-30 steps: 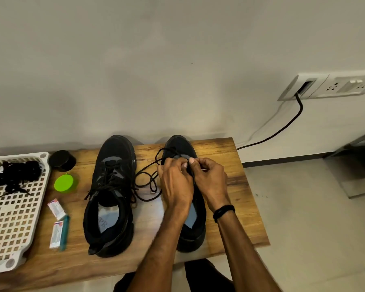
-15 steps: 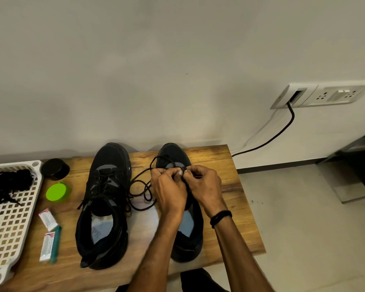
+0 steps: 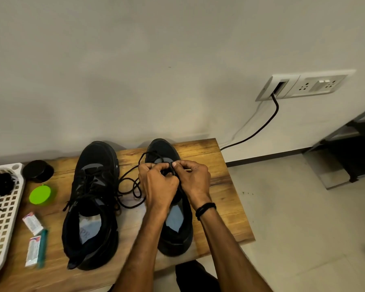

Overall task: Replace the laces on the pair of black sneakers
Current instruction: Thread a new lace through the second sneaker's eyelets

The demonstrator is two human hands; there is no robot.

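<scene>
Nearest the camera, two bare forearms reach in over the front edge of a wooden table [image 3: 223, 199], the right one wearing a black wristband [image 3: 205, 208]. Both sneakers stand on the table with heels toward the person and toes toward the wall. The left hand [image 3: 158, 184] and right hand [image 3: 193, 180] meet over the tongue of the right-hand sneaker [image 3: 177, 232], fingers curled, each pinching the black lace [image 3: 128, 187] between thumb and fingertips (the eyelet itself is hidden under the knuckles). Slack lace lies in loops on the table between the two shoes. The left-hand sneaker [image 3: 93, 207] is laced, its ends hanging loose at the sides. Further left lie a small white packet [image 3: 33, 223], a green lid [image 3: 40, 194] and a round black container [image 3: 38, 171], beside a white lattice basket [image 3: 2, 213] holding a tangle of black laces [image 3: 0, 184]. Beyond, the white wall carries a socket plate [image 3: 303, 86] with a black cable [image 3: 261, 127] running down toward the floor.
</scene>
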